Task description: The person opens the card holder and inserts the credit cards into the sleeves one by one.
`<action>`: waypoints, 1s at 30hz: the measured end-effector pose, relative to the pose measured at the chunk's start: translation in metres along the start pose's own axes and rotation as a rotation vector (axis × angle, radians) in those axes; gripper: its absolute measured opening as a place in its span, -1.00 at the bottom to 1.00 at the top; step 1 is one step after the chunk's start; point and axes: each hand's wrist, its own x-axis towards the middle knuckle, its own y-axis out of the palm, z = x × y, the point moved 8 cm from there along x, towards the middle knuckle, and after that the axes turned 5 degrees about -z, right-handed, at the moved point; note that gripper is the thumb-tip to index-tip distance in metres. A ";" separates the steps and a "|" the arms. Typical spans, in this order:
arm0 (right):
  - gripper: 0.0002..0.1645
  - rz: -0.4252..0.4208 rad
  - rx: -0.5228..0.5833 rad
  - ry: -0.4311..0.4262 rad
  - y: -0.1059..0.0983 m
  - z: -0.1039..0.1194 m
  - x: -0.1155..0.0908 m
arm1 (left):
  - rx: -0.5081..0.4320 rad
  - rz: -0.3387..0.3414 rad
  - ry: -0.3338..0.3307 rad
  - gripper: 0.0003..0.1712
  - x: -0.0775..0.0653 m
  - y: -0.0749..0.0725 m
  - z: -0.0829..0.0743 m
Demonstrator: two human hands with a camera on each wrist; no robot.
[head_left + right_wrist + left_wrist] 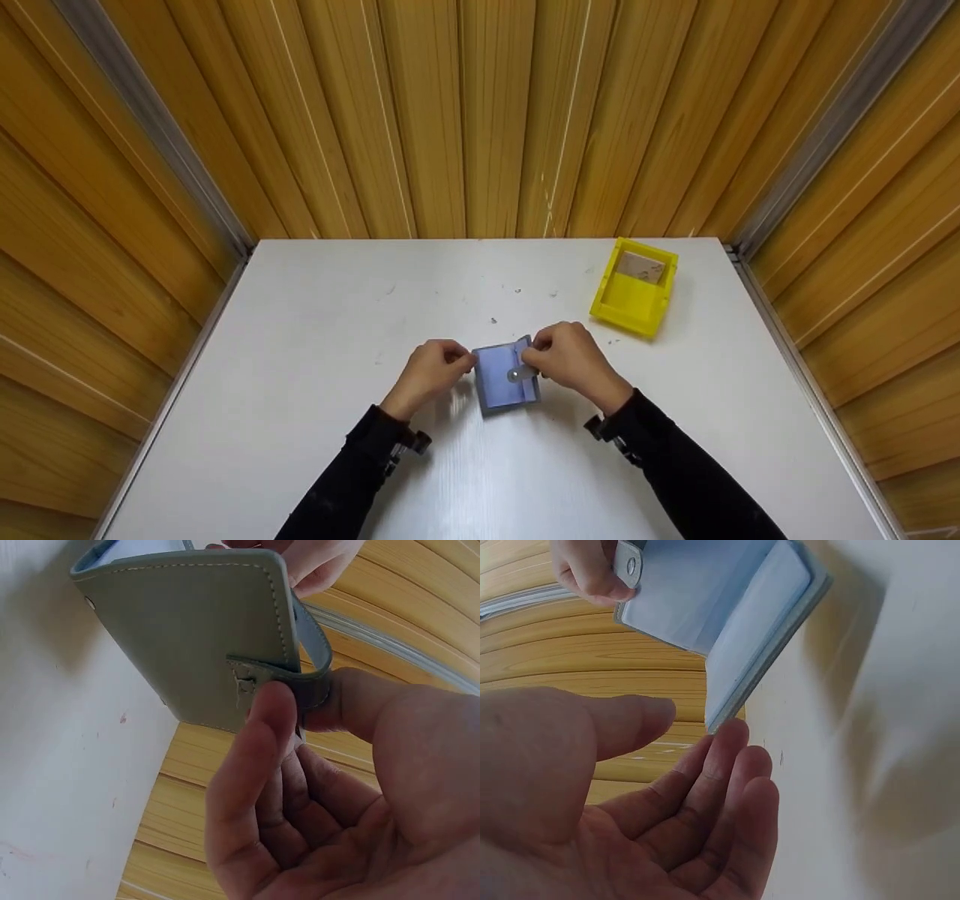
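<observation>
A grey card holder (498, 381) with clear plastic sleeves stands partly opened between the hands, its lower edge close over the white table. My right hand (574, 358) pinches its cover edge at the snap strap (311, 682), thumb on one face and index finger on the other. The strap curls inward, and its metal snap (631, 566) shows in the left wrist view. At the opposite side, my left hand (430, 375) has its fingertips right at the holder's corner. Its thumb (641, 720) stands apart from the holder, with the fingers loosely bent.
A yellow tray (622, 324) sits at the back right of the white table (337, 315), with a pale brown flat piece (641, 267) inside at its far end. Small dark specks dot the tabletop. Wood-patterned walls (495, 120) rise behind and at both sides.
</observation>
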 end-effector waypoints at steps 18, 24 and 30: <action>-0.73 0.147 0.238 0.134 0.023 -0.036 0.005 | 0.048 -0.099 -0.061 -0.68 0.005 -0.007 0.009; -0.74 0.177 0.293 0.159 0.030 -0.049 0.008 | 0.025 -0.091 -0.080 -0.76 0.006 -0.004 0.012; -0.73 0.187 0.323 0.192 0.036 -0.065 0.009 | 0.018 -0.093 -0.070 -0.85 0.007 -0.003 0.014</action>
